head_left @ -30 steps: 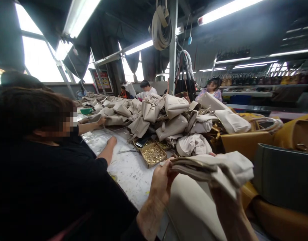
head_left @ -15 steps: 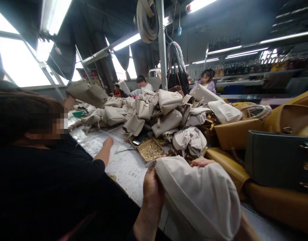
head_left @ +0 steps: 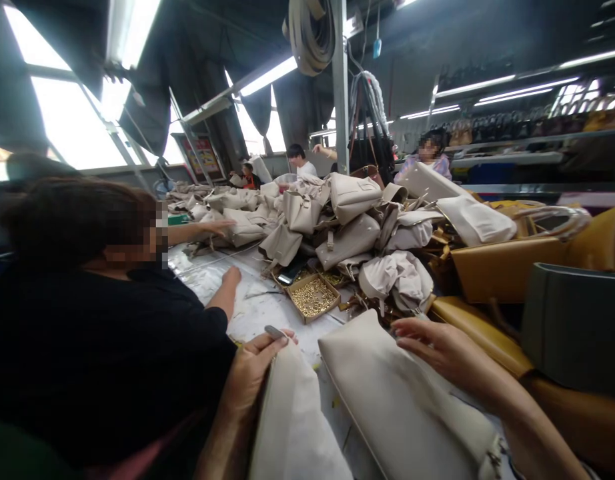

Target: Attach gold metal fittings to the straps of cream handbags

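My left hand (head_left: pixel 252 370) is closed on the upper edge of a cream leather piece (head_left: pixel 292 427) and pinches a small grey tool (head_left: pixel 275 331) between the fingers. My right hand (head_left: pixel 437 347) is open, fingers spread, resting on the far edge of a cream bag (head_left: pixel 397 407) that lies flat on the worktable (head_left: pixel 257 313) in front of me. A cardboard box of small gold metal fittings (head_left: pixel 312 298) sits just beyond both hands.
A person in a black top (head_left: pixel 97 347) sits close on my left, one hand on the table. A heap of cream bags (head_left: pixel 337 220) fills the middle of the table. Mustard bags (head_left: pixel 507 267) and a grey-green one (head_left: pixel 577 327) stack at right. Other workers sit at the back.
The cream bag that both hands held up is now laid flat on the table. My right hand has let go and opened; my left hand dropped lower with the cream piece.
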`<state>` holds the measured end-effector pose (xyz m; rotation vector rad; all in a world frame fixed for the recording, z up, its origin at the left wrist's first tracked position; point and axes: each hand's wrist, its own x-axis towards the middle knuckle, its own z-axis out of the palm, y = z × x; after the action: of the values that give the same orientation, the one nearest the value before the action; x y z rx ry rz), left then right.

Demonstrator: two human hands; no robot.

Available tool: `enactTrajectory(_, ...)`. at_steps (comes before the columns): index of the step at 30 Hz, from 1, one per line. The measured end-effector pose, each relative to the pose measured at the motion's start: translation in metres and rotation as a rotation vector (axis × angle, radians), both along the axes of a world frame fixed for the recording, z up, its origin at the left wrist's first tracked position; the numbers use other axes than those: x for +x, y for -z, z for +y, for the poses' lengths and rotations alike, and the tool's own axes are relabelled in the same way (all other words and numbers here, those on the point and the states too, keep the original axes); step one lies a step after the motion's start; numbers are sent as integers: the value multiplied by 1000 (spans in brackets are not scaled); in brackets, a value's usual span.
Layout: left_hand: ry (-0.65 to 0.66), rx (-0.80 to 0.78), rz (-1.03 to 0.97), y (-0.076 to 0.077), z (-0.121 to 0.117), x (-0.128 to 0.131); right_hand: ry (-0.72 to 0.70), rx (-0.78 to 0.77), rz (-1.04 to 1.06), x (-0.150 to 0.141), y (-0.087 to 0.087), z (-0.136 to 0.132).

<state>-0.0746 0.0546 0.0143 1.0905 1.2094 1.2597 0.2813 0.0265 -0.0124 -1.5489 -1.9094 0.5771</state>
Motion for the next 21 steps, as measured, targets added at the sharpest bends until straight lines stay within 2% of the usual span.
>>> enactTrajectory(3,58,48,181,-7,-14,-2,-91,25,-197,-26,-27,42)
enactTrajectory(5,115,35,212,-8,-22,4,-160,10,-310,-49,-31,78)
enactTrajectory(9,130,43,180,2,-33,22,-179,-36,-470,-92,-13,148)
enactTrajectory(12,87,81,147,16,-35,28,-134,-71,-553,-108,5,186)
enactTrajectory(15,85,69,104,29,-33,24,-95,-98,-618,-109,17,212)
enactTrajectory(21,68,-24,5,44,-20,22,-61,-76,-684,-102,33,246)
